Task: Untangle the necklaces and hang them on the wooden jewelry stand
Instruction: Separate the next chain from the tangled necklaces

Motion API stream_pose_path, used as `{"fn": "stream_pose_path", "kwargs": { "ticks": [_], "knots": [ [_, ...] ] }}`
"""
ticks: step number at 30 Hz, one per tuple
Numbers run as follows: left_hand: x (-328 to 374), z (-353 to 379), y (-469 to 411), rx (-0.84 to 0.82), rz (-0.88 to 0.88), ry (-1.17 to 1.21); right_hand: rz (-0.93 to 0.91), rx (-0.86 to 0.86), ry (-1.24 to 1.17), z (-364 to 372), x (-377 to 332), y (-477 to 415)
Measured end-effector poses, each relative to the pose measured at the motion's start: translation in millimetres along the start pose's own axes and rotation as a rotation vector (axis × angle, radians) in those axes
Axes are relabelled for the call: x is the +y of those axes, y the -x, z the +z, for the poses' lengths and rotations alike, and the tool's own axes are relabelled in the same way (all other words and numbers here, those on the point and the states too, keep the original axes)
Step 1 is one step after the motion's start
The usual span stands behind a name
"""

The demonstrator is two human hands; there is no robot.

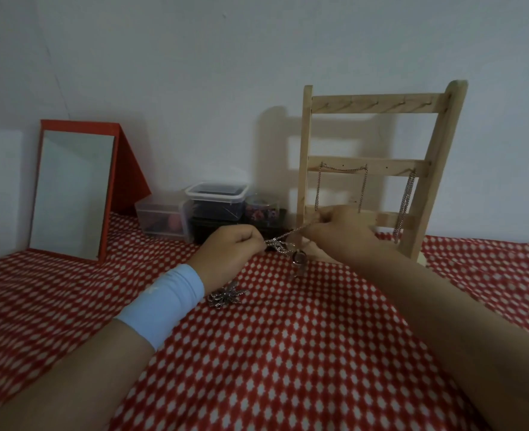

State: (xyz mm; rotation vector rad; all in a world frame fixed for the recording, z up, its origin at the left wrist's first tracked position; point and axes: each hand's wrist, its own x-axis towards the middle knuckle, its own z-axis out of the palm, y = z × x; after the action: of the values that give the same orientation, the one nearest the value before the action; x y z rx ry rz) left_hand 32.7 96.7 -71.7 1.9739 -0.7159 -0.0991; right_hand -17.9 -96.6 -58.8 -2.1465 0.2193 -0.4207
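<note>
Silver chain [288, 234] stretched between left hand [229, 252] and right hand [341, 228] (both pinching it).

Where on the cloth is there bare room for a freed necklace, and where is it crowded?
Bare cloth lies between the mirror and the left hand, and near, between both forearms. Crowded: around the right hand, tangled chains, boxes and stand.

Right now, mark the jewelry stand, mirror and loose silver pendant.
wooden jewelry stand [378, 104], head view, top rail.
mirror [70, 194], head view, glass centre.
silver pendant [225, 296], head view, its middle.
</note>
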Motion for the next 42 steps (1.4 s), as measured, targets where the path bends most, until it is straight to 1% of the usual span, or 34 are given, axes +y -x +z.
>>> {"fn": "stream_pose_path", "kwargs": {
  "ticks": [1,2,4,5,6,8,10,13,15,16,17,18,19,21,22,23,26,28,30,31,32,33,34,35,36,38,39,40,42],
  "knots": [
    [0.3,0.9,-0.3,-0.003,0.004,-0.001,0.042,0.028,-0.158,1.4,-0.4,-0.7],
    [0.0,1.6,-0.7,-0.007,0.006,0.004,0.094,0.02,-0.351,3.1,-0.6,-1.6],
    [0.2,2.3,-0.9,-0.015,0.001,0.023,0.18,-0.075,-0.692,5.5,-3.4,-0.7],
    [0.4,2.5,-0.8,-0.015,-0.003,0.034,0.201,-0.132,-0.773,6.2,-4.1,-0.3],
    [0.3,2.6,-0.8,-0.01,-0.003,0.047,0.207,-0.176,-0.797,6.6,-3.1,-1.1],
    [0.7,1.2,-0.9,0.015,0.005,0.072,0.187,-0.198,-0.722,5.9,-0.9,-1.8],
    [0.0,-2.3,-1.7,0.058,0.018,0.096,0.141,-0.153,-0.57,3.6,-0.1,0.4],
    [-5.6,-6.9,-3.5,0.136,0.013,0.137,0.035,-0.091,-0.202,-1.8,-0.8,5.3],
    [-9.7,-5.7,-3.4,0.128,0.014,0.073,-0.047,-0.008,0.033,-1.3,0.5,3.8],
    [-11.1,-3.5,-3.2,0.106,0.014,0.027,-0.075,0.05,0.087,-0.2,1.1,2.4],
    [-12.8,-1.5,-3.7,0.085,0.014,-0.004,-0.079,0.086,0.079,0.2,1.2,1.2],
    [-14.5,-0.4,-4.7,0.067,0.007,-0.018,-0.053,0.07,-0.024,0.0,2.2,-0.6],
    [-15.9,0.2,-5.6,0.051,-0.006,-0.024,0.007,0.02,-0.198,-0.9,1.9,-1.0],
    [-19.5,-1.2,-6.8,0.032,-0.026,-0.045,0.136,-0.165,-0.536,-3.9,3.2,-0.8],
    [-20.1,-2.5,-6.3,0.018,-0.04,-0.053,0.145,-0.245,-0.582,-6.2,6.0,-1.7],
    [-21.1,-3.2,-6.0,0.006,-0.051,-0.064,0.118,-0.317,-0.557,-8.4,7.7,-1.7],
    [-22.1,-4.9,-6.6,-0.018,-0.096,-0.088,-0.06,-0.454,-0.333,-13.9,9.3,-1.1],
    [-21.1,-6.2,-7.5,-0.084,-0.133,-0.132,-0.161,-0.611,-0.169,-20.9,4.8,0.0],
    [-16.2,-7.7,-5.8,-0.246,-0.15,-0.36,-0.201,-0.853,0.069,-27.3,-3.0,1.1],
    [-13.1,-9.1,-4.1,-0.327,-0.148,-0.493,-0.187,-0.967,0.159,-28.8,-6.5,2.4],
    [-8.6,-11.0,-2.0,-0.391,-0.171,-0.574,-0.167,-1.043,0.209,-28.9,-8.5,2.9],
    [-3.7,-13.6,-0.3,-0.449,-0.222,-0.597,-0.146,-1.066,0.218,-28.8,-9.8,3.2],
    [1.8,-15.2,1.5,-0.482,-0.283,-0.595,-0.124,-1.034,0.202,-27.8,-9.6,3.0],
    [6.3,-16.4,2.5,-0.496,-0.317,-0.618,-0.109,-0.968,0.177,-26.1,-8.9,3.3],
    [10.3,-17.2,3.5,-0.499,-0.305,-0.683,-0.113,-0.882,0.169,-24.4,-7.4,3.1],
    [12.4,-16.7,3.1,-0.454,-0.217,-0.826,-0.185,-0.762,0.256,-21.7,-1.9,0.5],
    [13.7,-15.0,3.8,-0.416,-0.162,-0.86,-0.207,-0.758,0.332,-19.1,0.7,-0.2],
    [14.8,-12.8,4.7,-0.375,-0.108,-0.855,-0.209,-0.775,0.41,-15.5,2.0,0.4],
    [14.4,-5.5,5.0,-0.325,-0.013,-0.761,-0.183,-0.793,0.534,-8.3,2.8,2.5]
  ]
}}
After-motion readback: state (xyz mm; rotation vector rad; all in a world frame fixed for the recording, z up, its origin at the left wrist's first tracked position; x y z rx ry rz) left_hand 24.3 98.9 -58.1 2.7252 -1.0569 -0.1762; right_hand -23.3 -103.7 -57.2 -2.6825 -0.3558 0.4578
